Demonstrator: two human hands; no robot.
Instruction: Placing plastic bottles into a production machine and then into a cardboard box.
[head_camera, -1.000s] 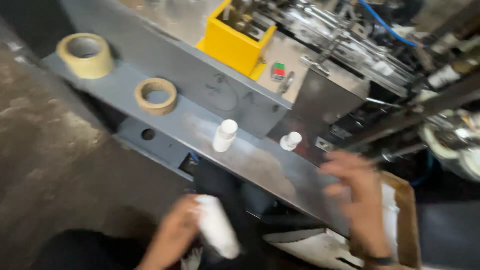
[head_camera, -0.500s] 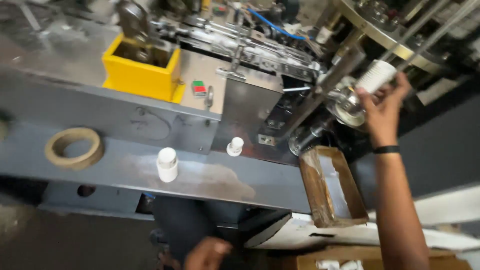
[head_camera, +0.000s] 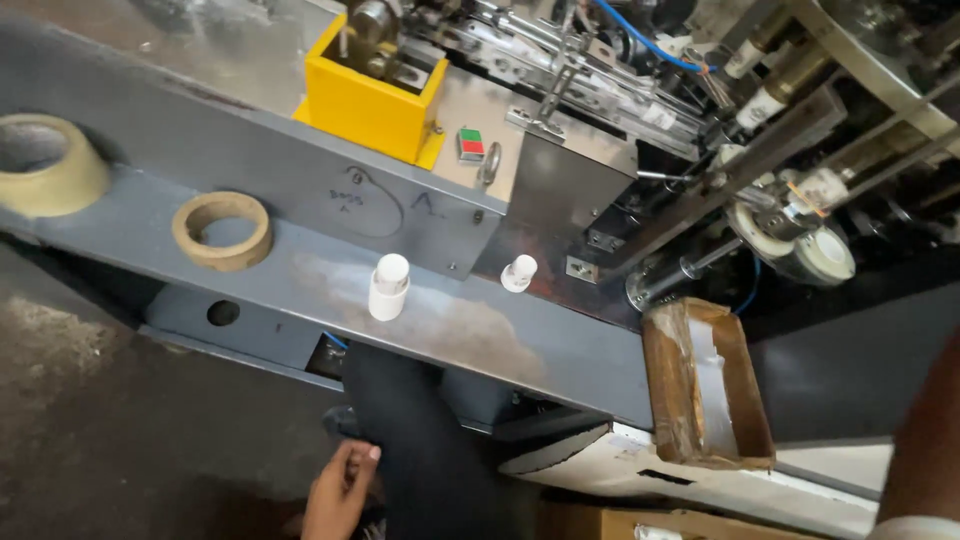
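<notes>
The left hand (head_camera: 340, 490) hangs low beside the person's dark trouser leg (head_camera: 420, 450), fingers loosely curled and holding nothing, below the front edge of the grey metal shelf (head_camera: 300, 275) of the machine. The nearest thing, a small white bottle (head_camera: 389, 287), stands upright on that shelf, well above the hand and apart from it. A second white bottle (head_camera: 519, 272) stands further right. Of the right arm only the forearm (head_camera: 925, 440) shows at the right edge; the hand's state cannot be told. A tape roll (head_camera: 221, 230) lies to the left of the bottles.
</notes>
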